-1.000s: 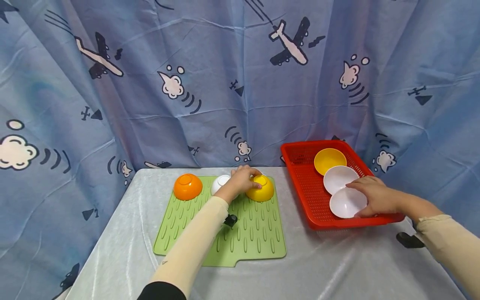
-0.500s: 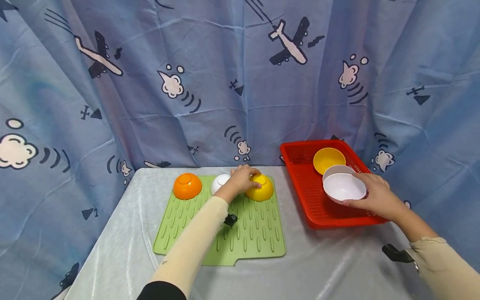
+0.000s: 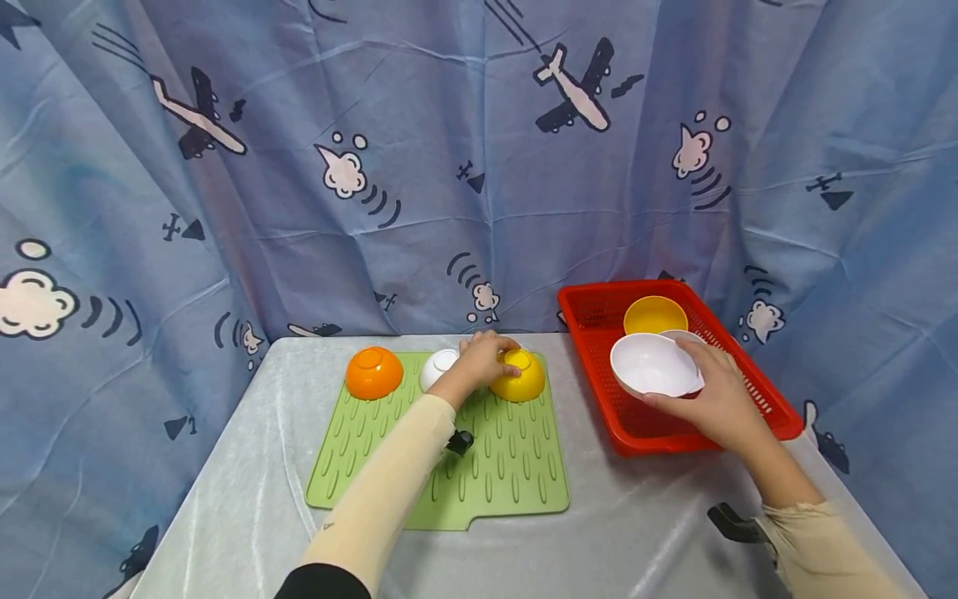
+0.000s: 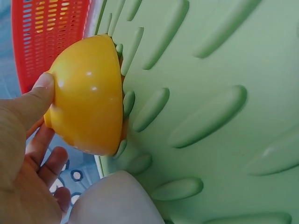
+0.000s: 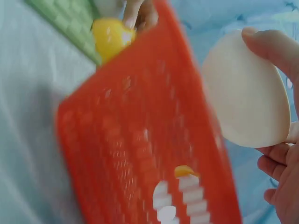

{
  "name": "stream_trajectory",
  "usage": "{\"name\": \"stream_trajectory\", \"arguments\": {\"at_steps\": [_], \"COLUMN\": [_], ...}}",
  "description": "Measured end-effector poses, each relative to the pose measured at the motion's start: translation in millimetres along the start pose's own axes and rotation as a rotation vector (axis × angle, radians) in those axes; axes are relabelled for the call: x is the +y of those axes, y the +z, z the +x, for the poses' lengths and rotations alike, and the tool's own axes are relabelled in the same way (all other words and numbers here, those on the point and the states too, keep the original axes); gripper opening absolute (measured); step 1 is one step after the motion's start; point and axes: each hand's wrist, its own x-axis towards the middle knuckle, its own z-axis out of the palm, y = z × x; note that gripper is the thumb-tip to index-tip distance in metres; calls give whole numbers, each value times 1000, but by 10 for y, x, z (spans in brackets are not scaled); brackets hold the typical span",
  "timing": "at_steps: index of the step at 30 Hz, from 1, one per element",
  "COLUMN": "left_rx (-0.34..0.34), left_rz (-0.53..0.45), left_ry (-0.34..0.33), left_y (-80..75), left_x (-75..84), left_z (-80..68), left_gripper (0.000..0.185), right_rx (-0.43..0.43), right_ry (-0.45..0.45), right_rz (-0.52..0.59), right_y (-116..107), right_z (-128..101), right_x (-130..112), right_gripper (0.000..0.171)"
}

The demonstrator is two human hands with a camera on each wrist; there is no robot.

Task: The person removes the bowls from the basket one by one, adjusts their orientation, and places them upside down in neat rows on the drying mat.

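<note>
My right hand (image 3: 707, 391) grips a white bowl (image 3: 653, 365) by its rim and holds it tilted above the red basket (image 3: 771, 398); the right wrist view shows the same white bowl (image 5: 247, 98) against my fingers (image 5: 273, 44). My left hand (image 3: 485, 356) rests on an upturned yellow bowl (image 3: 520, 378) at the far edge of the green ribbed mat (image 3: 516, 474). In the left wrist view my thumb (image 4: 32, 100) lies against this yellow bowl (image 4: 88, 93). An upturned white bowl (image 3: 437, 366) and an upturned orange bowl (image 3: 373, 372) stand to its left.
Inside the red basket sit a yellow bowl (image 3: 654, 314) and another white bowl (image 3: 684, 336), mostly hidden behind the held one. A pale grey cloth covers the table (image 3: 247, 499). A blue curtain (image 3: 449, 150) with aeroplane prints hangs close behind.
My right hand has lifted the white bowl out of the basket's near end and carried it up and to the left, tilting it. My left hand has stayed on the yellow bowl.
</note>
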Motion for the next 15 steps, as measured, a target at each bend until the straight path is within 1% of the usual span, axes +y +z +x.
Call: {"name": "stream_trajectory", "arguments": {"at_steps": [4, 10, 15], "left_rx": [-4, 5, 15], "left_rz": [11, 16, 36], "left_ry": [5, 4, 0], "left_y": [12, 18, 11], "left_x": [-13, -20, -5], "left_z": [5, 15, 8], "left_gripper": [52, 52, 52], "right_rx": [7, -35, -25], "right_ry": [-30, -34, -111], "right_rz": [39, 65, 104], "right_y": [63, 190, 385], "right_z": [-32, -104, -126], "right_x": [-192, -440, -560], "right_gripper": [103, 106, 103]}}
